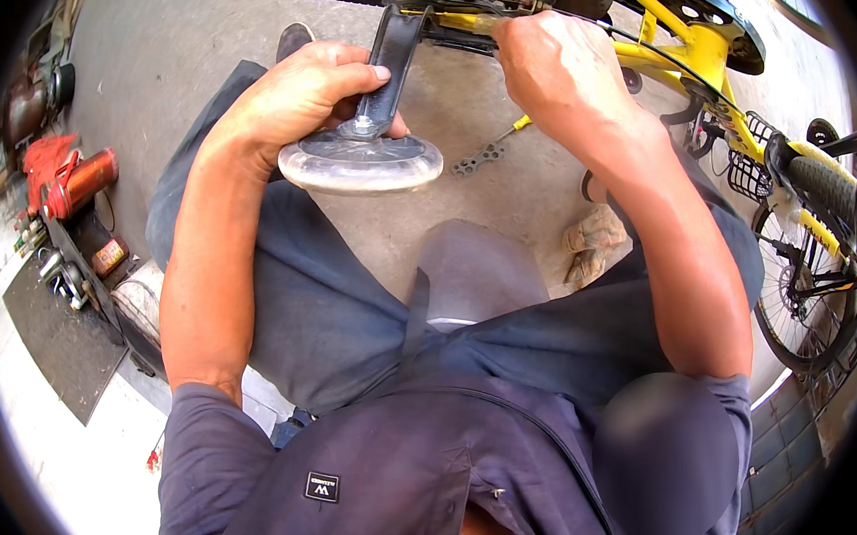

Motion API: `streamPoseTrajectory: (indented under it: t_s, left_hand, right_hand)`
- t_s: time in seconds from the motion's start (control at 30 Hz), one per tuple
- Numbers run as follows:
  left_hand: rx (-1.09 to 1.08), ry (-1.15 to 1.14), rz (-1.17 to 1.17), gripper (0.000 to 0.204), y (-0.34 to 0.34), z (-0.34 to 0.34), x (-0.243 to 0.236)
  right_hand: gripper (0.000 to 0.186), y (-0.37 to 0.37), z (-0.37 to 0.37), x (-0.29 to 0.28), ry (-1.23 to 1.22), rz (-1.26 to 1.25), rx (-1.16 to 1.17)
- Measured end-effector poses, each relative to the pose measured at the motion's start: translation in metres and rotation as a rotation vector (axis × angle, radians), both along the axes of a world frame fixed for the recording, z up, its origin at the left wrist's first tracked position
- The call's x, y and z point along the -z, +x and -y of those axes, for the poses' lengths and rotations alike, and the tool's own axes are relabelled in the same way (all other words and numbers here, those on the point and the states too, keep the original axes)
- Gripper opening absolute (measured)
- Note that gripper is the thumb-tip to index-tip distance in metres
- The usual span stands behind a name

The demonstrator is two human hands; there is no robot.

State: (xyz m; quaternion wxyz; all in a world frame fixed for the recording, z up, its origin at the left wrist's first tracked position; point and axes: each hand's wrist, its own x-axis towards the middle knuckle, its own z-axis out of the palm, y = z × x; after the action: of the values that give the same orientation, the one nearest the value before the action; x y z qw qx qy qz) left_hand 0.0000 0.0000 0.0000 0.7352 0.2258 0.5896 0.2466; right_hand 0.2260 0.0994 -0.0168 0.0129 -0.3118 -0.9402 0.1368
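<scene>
My left hand (318, 91) is closed around the black metal bracket (395, 64) of a training wheel. At the bracket's lower end is the clear plastic wheel (360, 166), with my fingers reaching behind the bracket just above it. The bracket's upper end meets the underside of a yellow bicycle (674, 56) lying across the top of the view. To its right, my right hand (563, 67) is closed in a fist by the bicycle's yellow tube; what its fingers hold is hidden.
On the concrete floor between my legs lie a flat multi-hole spanner (477, 160), a yellow-handled tool (521, 123) and a worn glove (592, 240). A red cylinder (83, 181) stands among parts at the left. Another bicycle wheel (803, 296) is at the right.
</scene>
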Motion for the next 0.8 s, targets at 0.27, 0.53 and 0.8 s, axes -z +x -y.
streamPoseTrajectory:
  t_s: [0.27,0.53,0.8]
  left_hand:
    - [-0.043,-0.018,0.000,0.018,0.003,0.001,-0.004]
    - [-0.025,0.016,-0.028,0.019,0.005,0.000,-0.005]
    - [-0.030,-0.001,0.000,0.019,0.004,-0.001,-0.004]
  right_hand:
    - [0.012,-0.012,0.009,-0.010,0.011,-0.080,-0.046]
    - [0.012,-0.007,0.007,-0.004,0.009,-0.075,-0.021]
    - [0.012,0.002,0.008,0.008,0.018,-0.081,0.044]
